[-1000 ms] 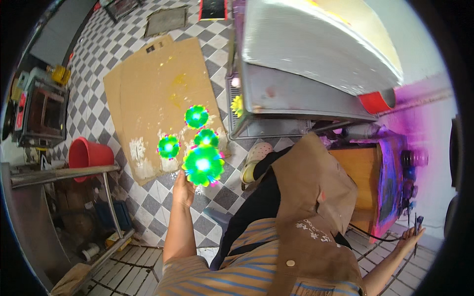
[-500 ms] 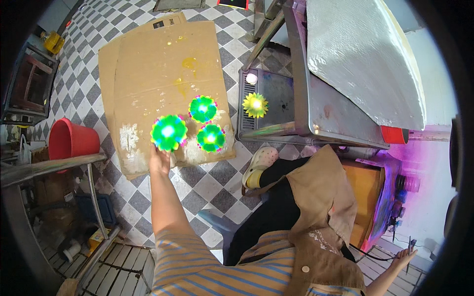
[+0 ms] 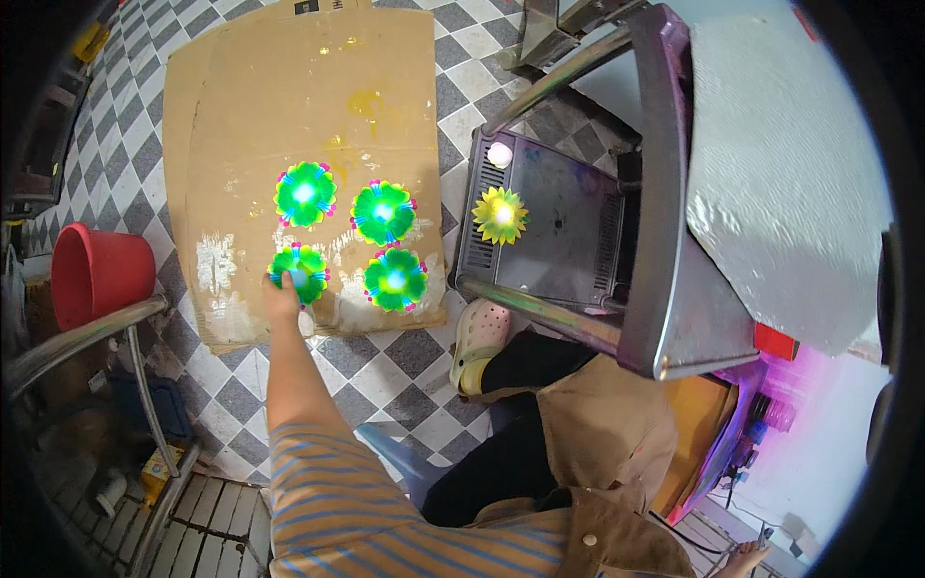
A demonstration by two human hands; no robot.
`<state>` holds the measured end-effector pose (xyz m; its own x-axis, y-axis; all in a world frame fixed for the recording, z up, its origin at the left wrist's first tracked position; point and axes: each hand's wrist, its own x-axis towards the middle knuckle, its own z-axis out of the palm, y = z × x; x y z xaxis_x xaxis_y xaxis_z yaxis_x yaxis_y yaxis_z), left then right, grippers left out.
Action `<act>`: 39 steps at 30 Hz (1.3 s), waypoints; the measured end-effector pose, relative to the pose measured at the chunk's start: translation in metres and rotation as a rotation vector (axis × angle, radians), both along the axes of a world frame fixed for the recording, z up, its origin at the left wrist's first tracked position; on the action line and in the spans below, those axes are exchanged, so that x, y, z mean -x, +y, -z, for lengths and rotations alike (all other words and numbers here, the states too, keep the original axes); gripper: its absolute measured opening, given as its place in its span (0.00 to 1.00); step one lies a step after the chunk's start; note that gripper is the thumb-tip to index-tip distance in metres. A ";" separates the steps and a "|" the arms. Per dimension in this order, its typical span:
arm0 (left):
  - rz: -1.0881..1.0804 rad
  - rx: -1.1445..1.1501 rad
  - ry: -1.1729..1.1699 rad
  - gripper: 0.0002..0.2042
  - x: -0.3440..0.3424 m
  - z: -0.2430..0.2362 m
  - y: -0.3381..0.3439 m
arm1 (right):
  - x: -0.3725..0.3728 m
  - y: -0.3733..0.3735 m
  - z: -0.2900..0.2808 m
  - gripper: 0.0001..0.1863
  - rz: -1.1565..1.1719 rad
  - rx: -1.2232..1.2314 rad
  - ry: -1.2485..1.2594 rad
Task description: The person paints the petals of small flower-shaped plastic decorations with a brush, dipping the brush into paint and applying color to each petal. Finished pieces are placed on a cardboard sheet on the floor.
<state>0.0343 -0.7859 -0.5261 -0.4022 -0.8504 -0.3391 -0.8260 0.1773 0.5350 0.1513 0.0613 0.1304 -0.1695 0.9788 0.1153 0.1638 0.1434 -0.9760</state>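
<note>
My left hand (image 3: 283, 301) pinches the lower-left green flower (image 3: 303, 268), with magenta and yellow edging, at cardboard level. Three similar flowers lie above and right of it (image 3: 304, 195) on the paint-marked cardboard (image 3: 255, 106). My right hand (image 3: 747, 557), small at the lower right edge, grips a slim dark tool (image 3: 764, 539) with what looks like a black hose. A yellow flower (image 3: 500, 215) and a small pale pink one (image 3: 499, 155) rest on the grey lower shelf of the stand (image 3: 557, 246), right of the cardboard.
A red bucket (image 3: 101, 276) and metal rail (image 3: 96, 342) stand at the left. A white board (image 3: 776, 173) tops the stand at the right. Below it are a wooden board (image 3: 689, 424) and pink-stained wall (image 3: 790, 453). My clog-covered foot (image 3: 482, 342) is on the checkered floor.
My left hand has moved left and forward, bringing its flower down to the cardboard, uncovering the others. My head has shifted, showing more of the stand's shelf. My right hand still holds the tool.
</note>
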 end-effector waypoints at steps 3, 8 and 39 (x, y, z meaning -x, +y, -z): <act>0.136 0.053 -0.119 0.27 0.030 -0.016 -0.014 | -0.055 0.051 -0.017 0.17 -0.211 0.403 0.524; 0.305 0.020 -0.319 0.29 0.081 -0.049 -0.014 | -0.113 0.099 -0.044 0.22 -0.371 1.360 1.195; 0.346 -0.086 1.252 0.11 0.148 -0.460 0.158 | 0.020 -0.050 0.001 0.22 -0.111 -0.021 0.177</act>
<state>-0.1142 -0.6277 -0.0659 -0.6759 -0.6338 0.3762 0.3211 0.2062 0.9243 0.1310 0.0117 0.1290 -0.2513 0.9522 0.1735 -0.0280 0.1721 -0.9847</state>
